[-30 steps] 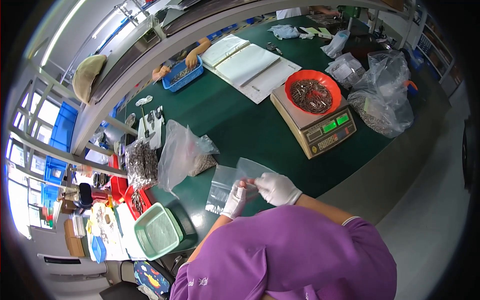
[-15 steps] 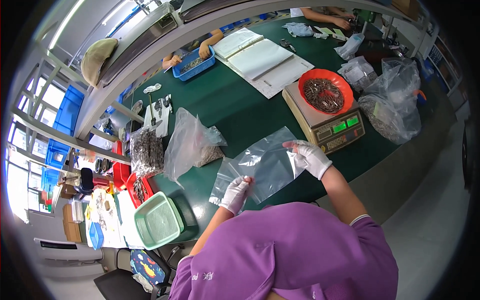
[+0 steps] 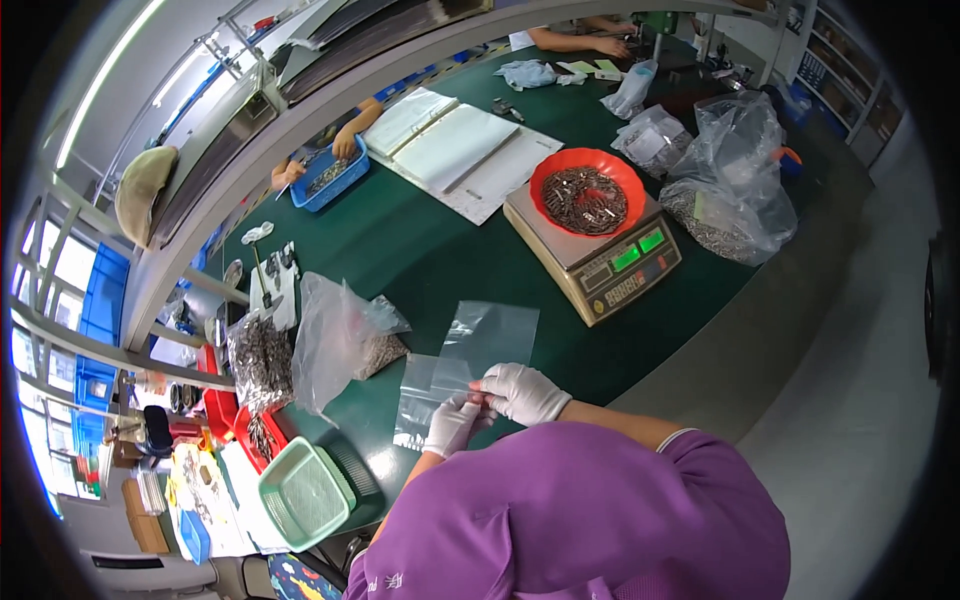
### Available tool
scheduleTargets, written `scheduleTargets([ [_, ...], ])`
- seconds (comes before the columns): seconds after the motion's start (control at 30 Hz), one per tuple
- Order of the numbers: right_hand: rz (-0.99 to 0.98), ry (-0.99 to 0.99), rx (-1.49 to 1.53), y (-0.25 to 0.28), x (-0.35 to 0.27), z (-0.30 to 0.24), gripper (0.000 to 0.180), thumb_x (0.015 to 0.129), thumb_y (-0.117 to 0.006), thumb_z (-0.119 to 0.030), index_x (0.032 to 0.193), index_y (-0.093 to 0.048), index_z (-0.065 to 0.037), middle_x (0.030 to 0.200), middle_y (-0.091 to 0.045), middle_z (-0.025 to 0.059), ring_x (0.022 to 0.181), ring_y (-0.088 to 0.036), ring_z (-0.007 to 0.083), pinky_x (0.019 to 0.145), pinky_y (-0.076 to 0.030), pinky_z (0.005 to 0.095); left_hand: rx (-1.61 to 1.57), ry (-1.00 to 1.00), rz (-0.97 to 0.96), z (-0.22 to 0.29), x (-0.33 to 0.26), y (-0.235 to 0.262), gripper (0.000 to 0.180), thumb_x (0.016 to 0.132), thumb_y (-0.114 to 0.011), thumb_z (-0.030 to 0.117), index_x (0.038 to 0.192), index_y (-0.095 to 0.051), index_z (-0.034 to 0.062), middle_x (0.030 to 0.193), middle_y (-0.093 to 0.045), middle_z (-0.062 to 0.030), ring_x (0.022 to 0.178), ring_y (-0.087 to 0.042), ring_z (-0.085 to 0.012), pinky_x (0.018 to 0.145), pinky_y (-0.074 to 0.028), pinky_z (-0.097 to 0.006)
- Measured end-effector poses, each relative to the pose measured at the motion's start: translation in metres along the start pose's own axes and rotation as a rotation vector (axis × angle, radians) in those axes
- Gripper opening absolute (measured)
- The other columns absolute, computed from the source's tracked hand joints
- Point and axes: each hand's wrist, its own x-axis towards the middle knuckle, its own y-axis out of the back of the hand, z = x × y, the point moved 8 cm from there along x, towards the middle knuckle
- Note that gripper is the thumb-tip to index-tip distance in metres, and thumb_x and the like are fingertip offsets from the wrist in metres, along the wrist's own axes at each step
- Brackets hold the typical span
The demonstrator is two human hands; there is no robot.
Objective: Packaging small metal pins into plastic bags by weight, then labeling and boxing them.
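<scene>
My left hand (image 3: 453,426), in a white glove with bare fingertips, pinches the near edge of a clear plastic bag (image 3: 490,332). Right beside it, my gloved right hand (image 3: 524,393) is closed on the same edge, and the fingertips of both hands meet. The bag lies flat and looks empty, and a second clear sheet or fold of it sticks out to the left. Beyond my right hand stands a digital scale (image 3: 600,285) with a green-lit display. On it rests a red scalloped bowl (image 3: 549,192) of small dark metal parts.
Filled plastic bags (image 3: 262,360) stand at left, near a red tray (image 3: 250,445) and a pale green basket (image 3: 300,495). An open binder (image 3: 455,150) lies at the back. Another person's hands work over a blue basket (image 3: 340,185). More bags (image 3: 735,215) sit at right.
My right hand has come left and nearer, from the bag's far right corner to beside my left hand. The bag, stretched between my hands before, now lies flatter. The view has shifted.
</scene>
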Motion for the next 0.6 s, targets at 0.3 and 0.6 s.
scheduleTargets([
  [0.3, -0.004, -0.099, -0.003, 0.007, 0.0, -0.001, 0.015, 0.083, -0.056, -0.012, 0.095, -0.063, -0.007, 0.091, -0.061, 0.0108, 0.084, -0.06, 0.0285, 0.075, -0.048, 0.0331, 0.155, -0.091, 0.041, 0.02, -0.006, -0.006, 0.02, 0.088, -0.055, 0.015, 0.094, -0.06, -0.0034, 0.075, -0.063, -0.0088, 0.066, -0.063, -0.0154, 0.062, -0.052, -0.025],
  [0.6, -0.037, -0.092, -0.006, 0.007, -0.003, -0.01, 0.023, 0.082, -0.06, -0.018, 0.102, -0.06, -0.005, 0.09, -0.06, 0.0116, 0.085, -0.059, 0.0291, 0.076, -0.048, 0.0342, 0.361, -0.147, 0.159, 0.03, -0.008, 0.0, 0.015, 0.083, -0.061, 0.012, 0.088, -0.065, -0.0014, 0.07, -0.062, -0.0061, 0.06, -0.058, -0.011, 0.055, -0.048, -0.022],
])
